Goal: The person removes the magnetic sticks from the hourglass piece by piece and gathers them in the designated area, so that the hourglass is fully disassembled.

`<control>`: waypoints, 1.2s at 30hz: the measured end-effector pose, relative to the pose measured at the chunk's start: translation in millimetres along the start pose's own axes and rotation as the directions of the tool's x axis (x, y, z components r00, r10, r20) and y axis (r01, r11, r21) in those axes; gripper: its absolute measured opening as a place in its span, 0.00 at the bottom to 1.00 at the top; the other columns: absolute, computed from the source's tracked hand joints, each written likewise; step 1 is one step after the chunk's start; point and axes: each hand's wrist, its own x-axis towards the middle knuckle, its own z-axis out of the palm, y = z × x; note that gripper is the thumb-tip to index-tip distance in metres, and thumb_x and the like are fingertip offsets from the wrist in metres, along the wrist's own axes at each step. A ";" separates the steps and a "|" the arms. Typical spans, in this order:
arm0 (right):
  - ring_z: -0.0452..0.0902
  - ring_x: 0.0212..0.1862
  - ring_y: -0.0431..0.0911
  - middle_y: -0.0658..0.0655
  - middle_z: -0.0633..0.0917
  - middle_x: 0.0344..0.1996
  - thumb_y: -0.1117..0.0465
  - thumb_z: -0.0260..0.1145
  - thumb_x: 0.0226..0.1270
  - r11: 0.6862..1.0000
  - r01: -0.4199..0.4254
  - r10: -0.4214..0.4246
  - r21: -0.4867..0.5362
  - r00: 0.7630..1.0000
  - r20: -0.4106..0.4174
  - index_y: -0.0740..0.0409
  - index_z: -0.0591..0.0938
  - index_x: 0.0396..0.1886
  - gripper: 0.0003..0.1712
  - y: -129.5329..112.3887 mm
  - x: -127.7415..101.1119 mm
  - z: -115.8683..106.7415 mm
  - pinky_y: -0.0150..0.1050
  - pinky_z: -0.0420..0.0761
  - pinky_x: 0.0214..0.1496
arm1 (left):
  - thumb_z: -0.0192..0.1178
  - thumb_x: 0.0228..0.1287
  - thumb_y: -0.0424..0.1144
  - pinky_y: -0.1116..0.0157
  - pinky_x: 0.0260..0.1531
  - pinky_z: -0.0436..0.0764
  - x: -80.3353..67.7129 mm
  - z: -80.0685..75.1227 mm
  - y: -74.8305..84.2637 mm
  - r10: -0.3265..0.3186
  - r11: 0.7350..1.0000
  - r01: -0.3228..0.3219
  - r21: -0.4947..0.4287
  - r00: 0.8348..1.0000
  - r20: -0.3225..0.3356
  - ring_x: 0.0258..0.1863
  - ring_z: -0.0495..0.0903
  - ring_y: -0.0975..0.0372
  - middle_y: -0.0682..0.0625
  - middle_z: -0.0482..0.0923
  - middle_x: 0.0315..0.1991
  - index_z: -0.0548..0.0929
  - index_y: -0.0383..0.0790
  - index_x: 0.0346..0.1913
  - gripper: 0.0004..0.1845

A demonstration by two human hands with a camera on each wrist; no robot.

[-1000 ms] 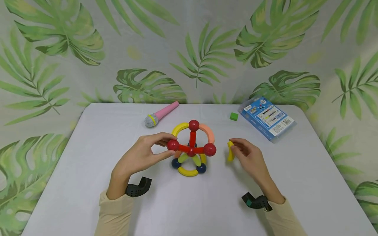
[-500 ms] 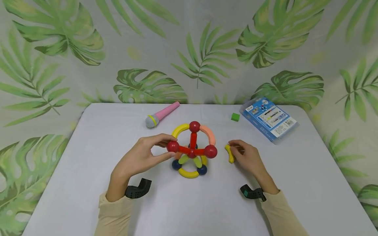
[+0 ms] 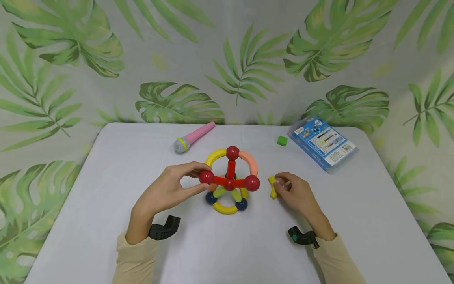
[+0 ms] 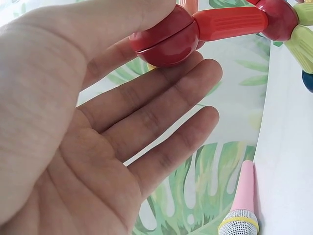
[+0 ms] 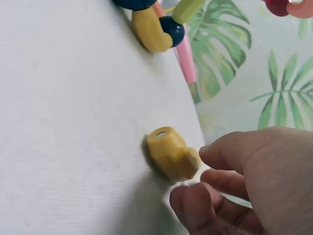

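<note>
Head view: ball-and-rod structure [image 3: 229,181] stands mid-table [image 3: 106,221]; left hand [image 3: 166,190] pinches its left red ball [image 3: 206,177] between thumb and fingertips, right hand [image 3: 296,192] pinches a yellow curved piece [image 3: 272,187] just right of the structure, with pink microphone [image 3: 193,137], green cube [image 3: 281,141] and blue box [image 3: 322,142] at the far side. Left wrist view: thumb over the ball, other fingers straight beneath it. Right wrist view: piece's hollow end visible, resting on the table, fingertips curled at its other end.
</note>
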 end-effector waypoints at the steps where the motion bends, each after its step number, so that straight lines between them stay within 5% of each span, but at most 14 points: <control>1: 0.77 0.32 0.45 0.56 0.83 0.36 0.59 0.67 0.73 1.000 0.006 -0.006 -0.005 1.000 -0.012 0.63 0.83 0.56 0.18 -1.6 -0.1 -1.2 0.34 0.77 0.34 | 0.74 0.63 0.41 0.62 0.53 0.83 0.0 -0.1 -0.4 0.005 1.000 -0.005 0.002 1.000 -0.001 0.48 0.84 0.67 0.62 0.86 0.47 0.83 0.48 0.58 0.21; 5: 0.79 0.33 0.46 0.55 0.82 0.35 0.60 0.68 0.73 0.998 0.059 -0.058 0.015 0.994 -0.095 0.63 0.84 0.56 0.17 -14.3 0.0 -7.1 0.32 0.80 0.35 | 0.74 0.64 0.42 0.63 0.52 0.83 -0.3 -0.5 -0.3 0.008 1.000 -0.008 0.015 1.000 0.000 0.48 0.83 0.67 0.62 0.86 0.48 0.83 0.48 0.59 0.21; 9: 0.82 0.41 0.45 0.54 0.86 0.41 0.60 0.66 0.76 0.980 0.139 -0.121 0.141 0.984 -0.133 0.57 0.83 0.60 0.17 -37.9 -0.6 -13.6 0.27 0.81 0.42 | 0.74 0.64 0.42 0.63 0.53 0.83 -1.2 -0.3 0.2 0.005 1.000 -0.005 0.016 1.000 0.001 0.48 0.83 0.67 0.63 0.85 0.48 0.83 0.49 0.59 0.21; 16: 0.81 0.56 0.43 0.57 0.82 0.60 0.64 0.56 0.81 0.832 0.266 -0.298 0.487 0.954 -0.011 0.50 0.72 0.74 0.25 -78.7 -5.5 -19.6 0.35 0.85 0.53 | 0.74 0.64 0.41 0.63 0.53 0.83 -0.5 0.1 -0.4 0.017 1.000 -0.017 0.005 1.000 0.007 0.48 0.83 0.67 0.63 0.86 0.48 0.83 0.47 0.59 0.21; 21: 0.75 0.65 0.44 0.54 0.80 0.66 0.65 0.54 0.82 0.814 0.271 -0.358 0.514 0.931 0.076 0.47 0.71 0.75 0.26 -87.2 -6.6 -18.0 0.36 0.82 0.59 | 0.74 0.64 0.41 0.62 0.53 0.84 1.0 -0.2 -0.5 0.016 1.000 -0.016 0.008 1.000 0.013 0.48 0.83 0.67 0.62 0.86 0.49 0.83 0.48 0.59 0.21; 30: 0.77 0.63 0.44 0.63 0.79 0.66 0.71 0.54 0.79 0.733 0.263 -0.427 0.627 0.896 0.123 0.60 0.74 0.72 0.24 -79.1 -5.0 -21.4 0.34 0.82 0.57 | 0.74 0.63 0.42 0.62 0.52 0.84 2.0 -0.7 0.5 0.030 0.999 -0.030 0.019 1.000 0.003 0.48 0.83 0.66 0.61 0.86 0.49 0.83 0.45 0.59 0.22; 36: 0.78 0.62 0.44 0.66 0.79 0.64 0.70 0.55 0.80 0.711 0.220 -0.429 0.667 0.888 0.165 0.63 0.74 0.71 0.23 -75.9 -8.1 -22.1 0.35 0.82 0.58 | 0.74 0.64 0.41 0.62 0.52 0.84 0.7 1.0 -0.8 0.029 0.999 -0.029 0.021 1.000 0.003 0.48 0.83 0.66 0.60 0.86 0.51 0.83 0.45 0.61 0.23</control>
